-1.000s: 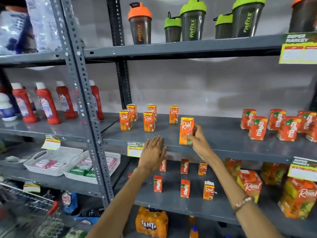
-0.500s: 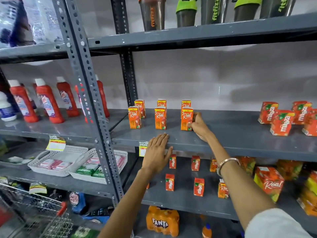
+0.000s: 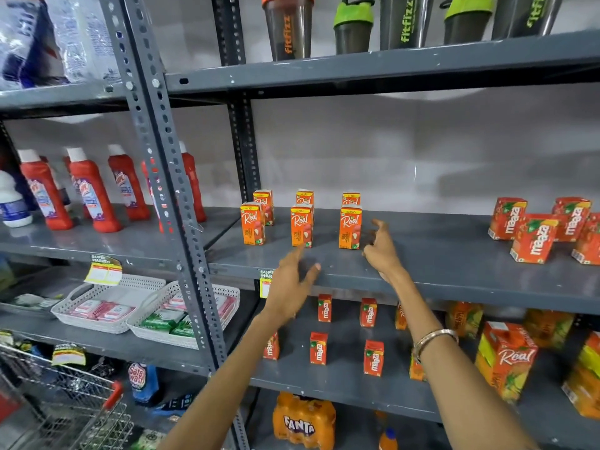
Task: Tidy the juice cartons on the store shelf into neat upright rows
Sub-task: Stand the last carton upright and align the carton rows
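Six Real juice cartons [image 3: 350, 227] are stood upright in two rows; the Maaza cartons [image 3: 532, 238] are left jumbled; left hand [image 3: 290, 284] and right hand [image 3: 380, 248] are held open, empty.

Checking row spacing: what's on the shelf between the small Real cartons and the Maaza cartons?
In the head view, only the right hand beside the Real cartons; the shelf is bare up to the Maaza cartons.

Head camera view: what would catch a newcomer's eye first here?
Six small orange Real juice cartons stand upright in two neat rows on the grey middle shelf. Both bare hands hover in front of them, the left hand and the right hand, open and holding nothing. Red Maaza cartons cluster untidily at the far right.
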A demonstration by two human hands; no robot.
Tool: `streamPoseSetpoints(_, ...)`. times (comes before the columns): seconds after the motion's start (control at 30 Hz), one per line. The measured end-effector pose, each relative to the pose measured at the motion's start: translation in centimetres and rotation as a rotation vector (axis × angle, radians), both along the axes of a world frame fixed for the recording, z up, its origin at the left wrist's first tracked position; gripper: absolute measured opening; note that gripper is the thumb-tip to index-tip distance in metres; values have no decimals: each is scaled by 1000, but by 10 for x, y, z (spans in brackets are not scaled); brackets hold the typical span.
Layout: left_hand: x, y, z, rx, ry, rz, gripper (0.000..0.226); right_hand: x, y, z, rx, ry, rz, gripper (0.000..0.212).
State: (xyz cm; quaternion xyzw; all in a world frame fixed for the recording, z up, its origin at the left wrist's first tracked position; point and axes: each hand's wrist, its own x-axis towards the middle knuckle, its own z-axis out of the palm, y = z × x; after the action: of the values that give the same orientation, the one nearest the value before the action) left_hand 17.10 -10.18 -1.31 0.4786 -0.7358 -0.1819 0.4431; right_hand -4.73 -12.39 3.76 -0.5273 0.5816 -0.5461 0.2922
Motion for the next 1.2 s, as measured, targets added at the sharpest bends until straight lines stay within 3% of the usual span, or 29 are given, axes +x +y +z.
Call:
streamPoseSetpoints(0.1, 4, -23, 24, 93, 157, 92, 67, 1, -1, -2, 22, 40, -8, 75)
streamPoseSetpoints(0.2, 10, -53, 47, 223, 88, 118, 81, 3, -5, -3, 47, 155, -2, 61)
streamPoseSetpoints(0.33, 12, -81, 58, 274, -86, 20, 48, 5, -13, 0, 66, 264, -2, 44)
streamPoseSetpoints(0.47, 15, -95, 49, 216, -75, 15, 32, 4, -18, 1, 66, 285, -45, 40)
streamPoseSetpoints(1.2, 15, -78, 52, 211, -143, 46, 27, 14, -1, 4, 61, 347, -45, 42)
